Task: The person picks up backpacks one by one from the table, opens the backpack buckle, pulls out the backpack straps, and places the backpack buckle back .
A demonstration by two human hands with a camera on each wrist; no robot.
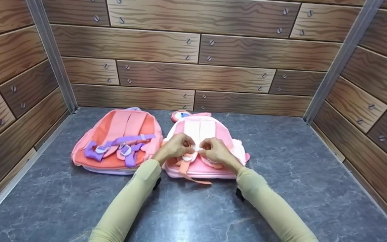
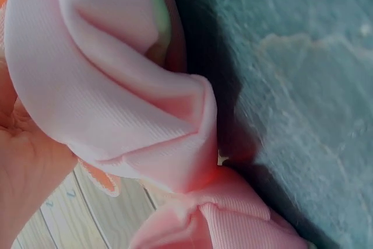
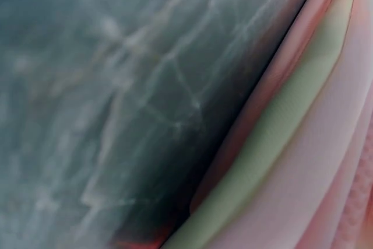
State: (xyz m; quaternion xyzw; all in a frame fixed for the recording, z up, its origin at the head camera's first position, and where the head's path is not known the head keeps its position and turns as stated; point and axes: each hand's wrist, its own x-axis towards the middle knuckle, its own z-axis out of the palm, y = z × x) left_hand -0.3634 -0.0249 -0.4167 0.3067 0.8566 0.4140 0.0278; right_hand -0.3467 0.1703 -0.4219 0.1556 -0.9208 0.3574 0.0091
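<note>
A pink and white backpack (image 1: 224,134) lies back side up, its straps facing me. Over its middle my left hand (image 1: 177,145) and right hand (image 1: 216,150) meet, fingertips curled and pinching a small white piece (image 1: 197,148) between them. Fingers hide most of that piece; I cannot tell its exact kind. Below the left hand an orange strap (image 1: 184,167) runs through a buckle, and its loose end trails past the bag's bottom edge. Folded pale pink fabric (image 2: 134,86) fills much of the left wrist view. A green band (image 3: 280,126) edges the bag in the right wrist view.
To the left lies a coral backpack (image 1: 113,164) with purple straps (image 1: 134,138) and buckles, close beside the pink one. A small plush part with an eye (image 1: 182,115) sticks out behind the pink bag. Wood-patterned walls (image 1: 193,74) enclose the dark marbled table (image 1: 281,201).
</note>
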